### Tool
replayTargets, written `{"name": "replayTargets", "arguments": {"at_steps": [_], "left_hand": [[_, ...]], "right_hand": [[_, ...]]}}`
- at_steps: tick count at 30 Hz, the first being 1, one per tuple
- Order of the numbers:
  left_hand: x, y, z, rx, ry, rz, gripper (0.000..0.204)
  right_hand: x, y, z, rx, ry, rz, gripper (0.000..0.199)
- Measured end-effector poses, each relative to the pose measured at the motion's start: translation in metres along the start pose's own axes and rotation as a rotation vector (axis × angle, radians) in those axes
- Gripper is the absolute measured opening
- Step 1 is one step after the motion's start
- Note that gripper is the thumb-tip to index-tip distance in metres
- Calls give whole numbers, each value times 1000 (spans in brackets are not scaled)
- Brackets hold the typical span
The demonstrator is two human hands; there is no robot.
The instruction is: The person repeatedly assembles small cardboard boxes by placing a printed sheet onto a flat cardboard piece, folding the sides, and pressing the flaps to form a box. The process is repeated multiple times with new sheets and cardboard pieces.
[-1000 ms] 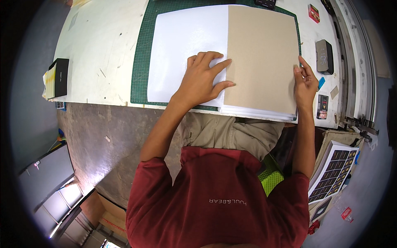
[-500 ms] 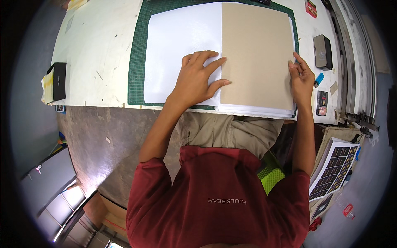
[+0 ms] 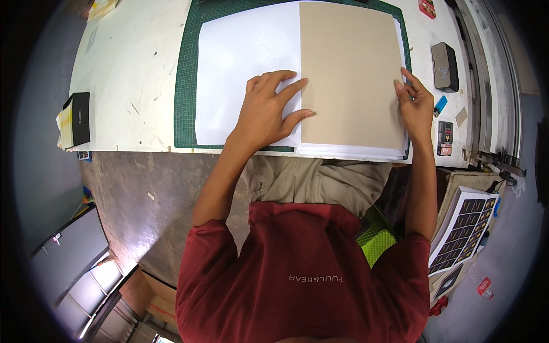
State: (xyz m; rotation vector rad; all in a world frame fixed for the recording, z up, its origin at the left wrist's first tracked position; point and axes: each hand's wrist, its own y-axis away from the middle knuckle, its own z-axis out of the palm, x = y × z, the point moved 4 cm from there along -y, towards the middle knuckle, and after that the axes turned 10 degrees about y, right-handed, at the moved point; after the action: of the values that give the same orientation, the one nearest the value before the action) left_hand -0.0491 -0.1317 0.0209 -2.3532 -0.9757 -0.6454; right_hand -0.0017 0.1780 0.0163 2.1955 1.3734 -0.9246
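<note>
A stiff beige board (image 3: 349,74) lies over white sheets, its left edge meeting a wide glossy white sheet (image 3: 246,51). My left hand (image 3: 265,108) is spread on the white sheet, with its thumb and index fingertips on the board's left edge. At the board's right edge, my right hand (image 3: 416,106) is bent, thumb over the rim and index finger stretched alongside. The fingers under that rim are partly hidden. More white sheets (image 3: 354,151) stick out under the board's near side. A green cutting mat (image 3: 186,108) lies beneath everything.
Right of the mat are a dark digital clock (image 3: 445,67), a blue lighter (image 3: 440,106), a small black-and-red box (image 3: 445,138) and a red box (image 3: 426,8). A black box (image 3: 81,119) with yellowish papers stands at the white table's (image 3: 131,86) left end. Printed sheets (image 3: 463,231) lie lower right.
The view has shifted slightly, so the table's things sit a little further left. Both hands keep their places against the board, with no clear movement of it.
</note>
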Motion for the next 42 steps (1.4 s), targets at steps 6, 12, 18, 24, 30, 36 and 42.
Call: {"name": "replayTargets", "arguments": {"at_steps": [6, 12, 18, 24, 30, 36, 42], "left_hand": [[0, 0, -1, -5, -8, 0, 58], [2, 0, -1, -14, -38, -16, 57], [8, 0, -3, -4, -120, -62, 58], [28, 72, -6, 196, -50, -135, 75], [-3, 131, 19, 360, -360, -422, 98], [-23, 135, -14, 1208, -153, -677, 106], [2, 7, 5, 417, 38, -98, 100]], "right_hand": [[-2, -1, 0, 12, 37, -22, 40], [-24, 5, -9, 91, 288, -73, 40], [-45, 36, -4, 11, 477, -517, 34], [-37, 39, 6, -66, 510, -598, 32], [-35, 34, 1, -176, 553, -632, 36], [-25, 28, -9, -275, 512, -628, 45], [-11, 19, -19, -391, 211, -540, 51]]}}
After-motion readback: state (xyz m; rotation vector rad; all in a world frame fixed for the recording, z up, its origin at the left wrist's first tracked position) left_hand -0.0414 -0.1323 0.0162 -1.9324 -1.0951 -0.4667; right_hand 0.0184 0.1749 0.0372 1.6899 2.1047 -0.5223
